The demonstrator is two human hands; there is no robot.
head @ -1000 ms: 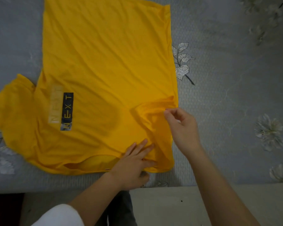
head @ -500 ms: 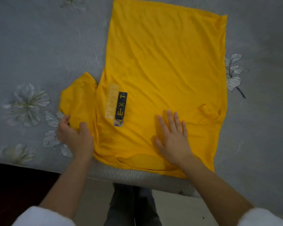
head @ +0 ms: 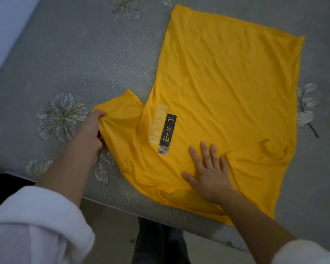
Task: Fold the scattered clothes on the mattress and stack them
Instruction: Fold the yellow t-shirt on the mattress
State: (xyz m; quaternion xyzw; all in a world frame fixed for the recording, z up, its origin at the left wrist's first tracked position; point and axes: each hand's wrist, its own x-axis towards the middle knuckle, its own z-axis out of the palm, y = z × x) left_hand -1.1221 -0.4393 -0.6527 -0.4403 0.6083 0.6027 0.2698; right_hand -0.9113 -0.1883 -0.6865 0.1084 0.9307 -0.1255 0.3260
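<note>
A yellow T-shirt (head: 227, 88) with a dark printed label lies spread on the grey flowered mattress (head: 80, 60), collar toward me. Its right sleeve is folded in over the body. Its left sleeve (head: 120, 111) sticks out to the left. My left hand (head: 91, 130) grips the edge of that sleeve, bunching the cloth. My right hand (head: 208, 168) lies flat with spread fingers on the shirt near the collar, pressing it down.
The mattress's near edge (head: 122, 202) runs diagonally in front of me, with pale floor (head: 111, 235) and my dark trouser legs (head: 160, 242) below it. A pale wall or sheet (head: 4, 25) shows at the upper left.
My left hand went from the collar to the left sleeve and now bunches it. My right hand left the folded right sleeve and lies flat by the collar. The view shifted left.
</note>
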